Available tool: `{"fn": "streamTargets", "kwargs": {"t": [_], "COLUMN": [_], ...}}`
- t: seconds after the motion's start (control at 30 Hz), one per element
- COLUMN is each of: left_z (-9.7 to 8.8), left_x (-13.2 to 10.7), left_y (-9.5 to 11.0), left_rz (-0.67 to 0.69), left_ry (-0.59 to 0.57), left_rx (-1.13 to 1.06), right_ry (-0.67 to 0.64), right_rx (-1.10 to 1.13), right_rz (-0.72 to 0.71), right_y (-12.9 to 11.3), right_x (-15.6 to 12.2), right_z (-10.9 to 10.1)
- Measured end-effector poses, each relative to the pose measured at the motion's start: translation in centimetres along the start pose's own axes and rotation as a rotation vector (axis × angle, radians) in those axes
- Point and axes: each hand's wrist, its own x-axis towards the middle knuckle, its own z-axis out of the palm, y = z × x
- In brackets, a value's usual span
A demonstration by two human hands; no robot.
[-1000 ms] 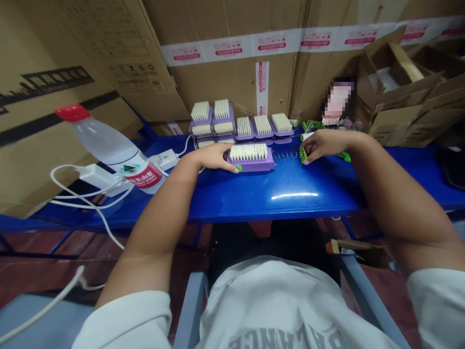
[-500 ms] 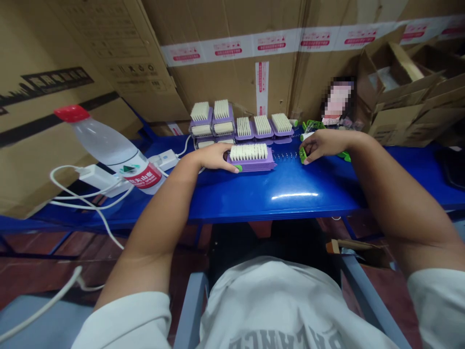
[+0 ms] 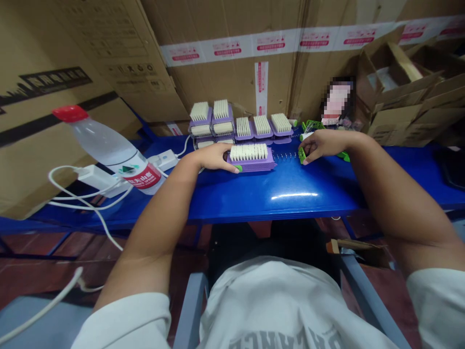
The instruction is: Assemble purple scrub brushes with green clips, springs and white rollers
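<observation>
My left hand (image 3: 217,157) is closed around the left end of a purple brush (image 3: 253,166) with rows of white bristles facing up. A bit of green shows by its thumb. From the brush's right end a thin metal spring (image 3: 286,156) stretches across to a small green plastic piece (image 3: 302,155). My right hand (image 3: 319,144) pinches that green piece between thumb and fingers. Just behind the right fingers lies a white and green cylindrical part (image 3: 307,137). Several more purple brushes (image 3: 262,127) stand in a row behind, some stacked.
A red-capped water bottle (image 3: 109,150) leans at the left beside white adapters and cables (image 3: 96,178). Cardboard boxes (image 3: 225,72) line the back. Green parts (image 3: 313,125), a phone (image 3: 337,99) and an open carton (image 3: 392,97) are at the right of the blue table (image 3: 232,201).
Almost nothing differs. Both hands keep their hold, and the spring remains stretched between the brush and the green piece.
</observation>
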Motion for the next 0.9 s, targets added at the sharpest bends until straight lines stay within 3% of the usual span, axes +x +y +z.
{"fn": "streamTargets", "kwargs": {"t": [0.9], "left_z": [0.20], "left_x": [0.19], "left_y": [-0.37], "left_rz": [0.020], "left_ry": [0.005], "left_rx": [-0.004], "right_ry": [-0.005], "right_rx": [0.049], "right_rz": [-0.012], "right_y": [0.20], "right_x": [0.33], "right_z": [0.28]}}
